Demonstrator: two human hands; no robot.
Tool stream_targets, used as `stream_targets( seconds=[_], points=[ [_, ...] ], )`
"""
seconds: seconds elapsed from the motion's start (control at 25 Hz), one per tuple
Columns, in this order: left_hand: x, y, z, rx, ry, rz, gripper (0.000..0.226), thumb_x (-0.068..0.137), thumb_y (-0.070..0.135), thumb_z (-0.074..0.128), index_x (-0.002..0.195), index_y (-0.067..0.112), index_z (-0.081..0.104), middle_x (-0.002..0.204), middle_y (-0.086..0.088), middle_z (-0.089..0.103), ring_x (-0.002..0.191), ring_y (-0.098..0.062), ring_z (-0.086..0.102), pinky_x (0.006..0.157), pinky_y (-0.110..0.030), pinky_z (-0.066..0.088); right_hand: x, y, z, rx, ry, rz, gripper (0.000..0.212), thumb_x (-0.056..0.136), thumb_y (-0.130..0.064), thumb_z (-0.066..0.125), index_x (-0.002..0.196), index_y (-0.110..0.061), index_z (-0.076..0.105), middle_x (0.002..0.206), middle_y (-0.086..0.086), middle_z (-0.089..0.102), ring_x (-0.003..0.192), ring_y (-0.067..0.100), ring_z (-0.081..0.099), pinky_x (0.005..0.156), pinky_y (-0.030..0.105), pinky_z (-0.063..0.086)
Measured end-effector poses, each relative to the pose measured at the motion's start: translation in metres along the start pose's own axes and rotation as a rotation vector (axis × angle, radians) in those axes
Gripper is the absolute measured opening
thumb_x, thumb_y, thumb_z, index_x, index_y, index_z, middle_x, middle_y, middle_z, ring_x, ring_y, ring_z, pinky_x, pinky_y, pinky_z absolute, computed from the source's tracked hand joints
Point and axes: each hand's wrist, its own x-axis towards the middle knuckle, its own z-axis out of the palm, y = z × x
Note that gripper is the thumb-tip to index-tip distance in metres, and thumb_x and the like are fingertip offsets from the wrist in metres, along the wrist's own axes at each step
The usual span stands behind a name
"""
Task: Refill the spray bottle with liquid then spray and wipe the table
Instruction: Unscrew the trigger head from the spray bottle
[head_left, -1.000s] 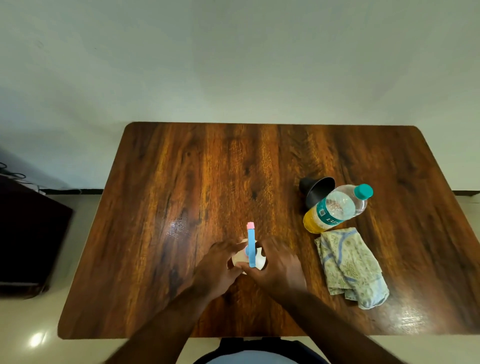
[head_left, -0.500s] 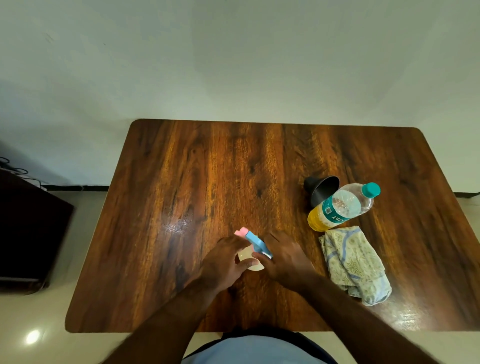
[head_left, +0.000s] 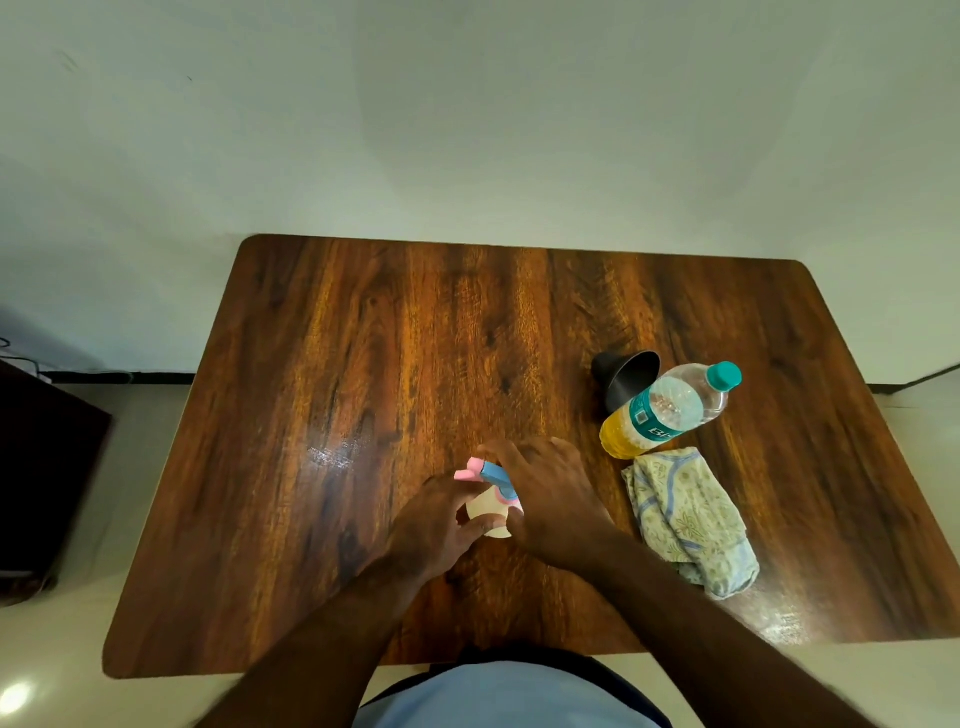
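Spray bottle (head_left: 488, 512) stands on the wooden table (head_left: 332, 395), near the front edge and a little left of the middle, between my two hands. Its body is pale cream, and the spray head (head_left: 491, 480) on top is blue with pink parts; the pink nozzle points to the far left. My left hand (head_left: 436, 525) is wrapped around the body from the left side, with the thumb pressed on the front of it, so this hand is closed on the bottle. My right hand (head_left: 550, 499) lies over the spray head from the right, the fingers curled around the blue part and the neck. It is clamped on the head, and it hides the neck from view.

To the right, well apart from my hands, a plastic bottle (head_left: 670, 410) with a teal cap lies on its side; it has yellow liquid in its lower part. A black funnel (head_left: 621, 376) lies just behind it, touching it. A folded patterned cloth (head_left: 685, 519) lies on the table just in front of that bottle, near my right forearm.
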Motion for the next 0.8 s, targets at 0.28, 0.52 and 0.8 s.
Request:
stream_targets(
  seconds=[0.28,0.52,0.8],
  points=[
    [0.002,-0.008,0.003,-0.054,-0.028,-0.018,0.066,0.087,0.058,0.068,0.14,0.02,0.059,0.143,0.0,0.061,0.129,-0.017,0.057,0.101,-0.019,0.035,0.001,0.003,-0.015,-0.132,-0.025,-0.04,0.036,0.094,-0.04,0.063,0.125,-0.022,0.062,0.13,0.001,0.065,0.125,0.023,0.052,0.109,0.044,0.037],
    [0.002,-0.008,0.004,-0.07,0.015,-0.033,0.066,0.082,0.049,0.078,0.135,0.013,0.062,0.134,-0.005,0.069,0.117,-0.024,0.068,0.095,-0.021,0.042,-0.002,-0.009,-0.014,-0.248,-0.037,0.075,0.059,0.087,-0.06,0.064,0.131,-0.02,0.058,0.14,0.006,0.059,0.132,0.029,0.05,0.111,0.053,0.037],
    [0.001,-0.008,0.002,-0.056,0.004,-0.023,0.074,0.082,0.062,0.068,0.139,0.016,0.059,0.138,-0.002,0.066,0.122,-0.022,0.065,0.1,-0.022,0.043,0.002,-0.014,-0.032,-0.183,-0.118,-0.021,0.054,0.09,-0.047,0.066,0.136,-0.023,0.054,0.146,0.004,0.053,0.143,0.028,0.038,0.121,0.063,0.01]
  ],
)
